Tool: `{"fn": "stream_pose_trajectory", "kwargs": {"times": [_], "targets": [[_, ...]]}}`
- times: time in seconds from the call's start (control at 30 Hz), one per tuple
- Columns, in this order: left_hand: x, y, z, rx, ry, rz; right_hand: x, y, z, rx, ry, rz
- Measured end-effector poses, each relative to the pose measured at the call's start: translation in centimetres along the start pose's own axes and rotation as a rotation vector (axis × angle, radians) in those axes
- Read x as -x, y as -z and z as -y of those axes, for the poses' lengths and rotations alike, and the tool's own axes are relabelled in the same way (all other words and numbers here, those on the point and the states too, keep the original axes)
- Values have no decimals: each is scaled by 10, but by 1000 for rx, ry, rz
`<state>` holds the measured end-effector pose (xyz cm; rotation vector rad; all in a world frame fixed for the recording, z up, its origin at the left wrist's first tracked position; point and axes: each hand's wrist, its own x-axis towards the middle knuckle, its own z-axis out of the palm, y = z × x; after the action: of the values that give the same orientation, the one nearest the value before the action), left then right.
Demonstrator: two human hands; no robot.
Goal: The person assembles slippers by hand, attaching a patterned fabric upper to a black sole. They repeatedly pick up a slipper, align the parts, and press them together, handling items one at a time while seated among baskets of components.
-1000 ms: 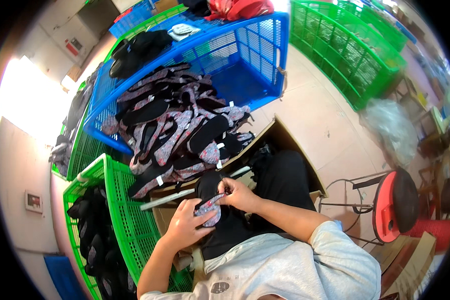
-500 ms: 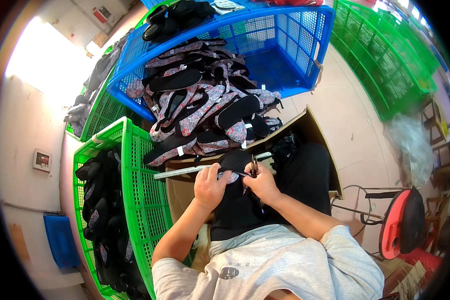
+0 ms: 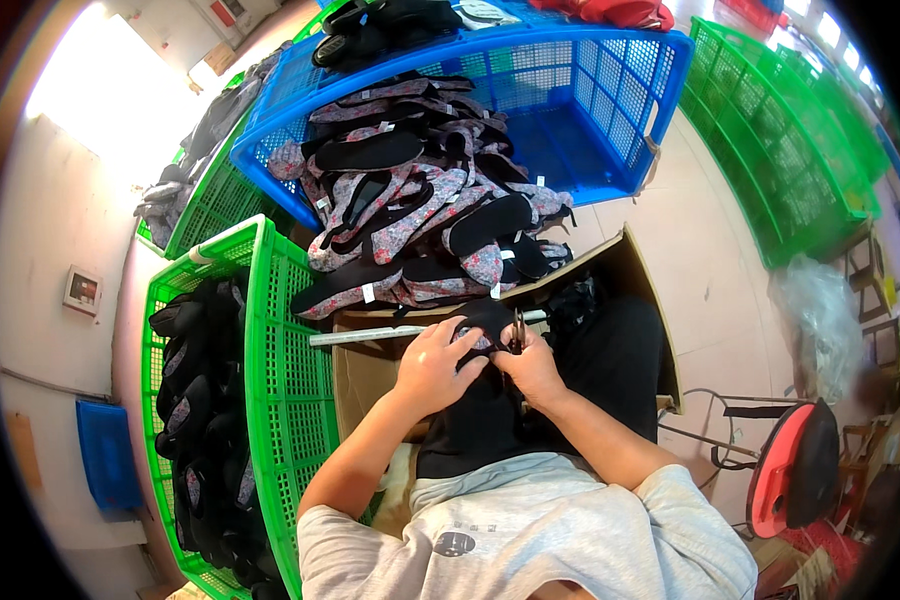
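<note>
Above my lap is a black fabric slipper (image 3: 485,314) with a floral inside. My left hand (image 3: 432,366) grips it from the left, fingers bent over its near edge and thumb below. My right hand (image 3: 532,370) is at the slipper's right side, wrapped round a pair of small dark snips (image 3: 518,330) whose points stick up. Whether the right fingertips also pinch the slipper is hard to see. Just beyond, floral slippers with black soles (image 3: 485,226) lie heaped, spilling out of a tipped blue crate (image 3: 610,120).
At my left a green crate (image 3: 288,375) holds black slippers (image 3: 200,410). An open cardboard box (image 3: 660,350) surrounds my knees, with a pale bar (image 3: 355,337) across it. Green crates (image 3: 770,140) stand far right; a red and black round-seated stool (image 3: 795,465) is nearer.
My left hand has shifted its hold, fingers now spread further over the slipper. The slipper has turned, showing more of its floral inside. The view has shifted slightly.
</note>
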<state>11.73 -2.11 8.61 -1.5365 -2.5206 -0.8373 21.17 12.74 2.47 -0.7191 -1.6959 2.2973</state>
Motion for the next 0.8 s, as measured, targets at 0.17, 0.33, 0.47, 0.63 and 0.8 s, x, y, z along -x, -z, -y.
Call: {"fn": "stream_pose_trajectory", "kwargs": {"times": [0.17,0.33,0.47,0.63,0.8], "targets": [[-6,8,11,120,-48,-77,1,0,6,79,-5,81],[-8,-2,-5,252,143,-45,-2,5,-4,25,25,117],[-8,-23,5,268,156,-170,0,4,-9,56,52,131],[-15,-32,5,473,222,-268,-1,6,-9,24,27,129],[-19,-35,3,543,449,-326,0,8,-11,-14,-6,127]]}}
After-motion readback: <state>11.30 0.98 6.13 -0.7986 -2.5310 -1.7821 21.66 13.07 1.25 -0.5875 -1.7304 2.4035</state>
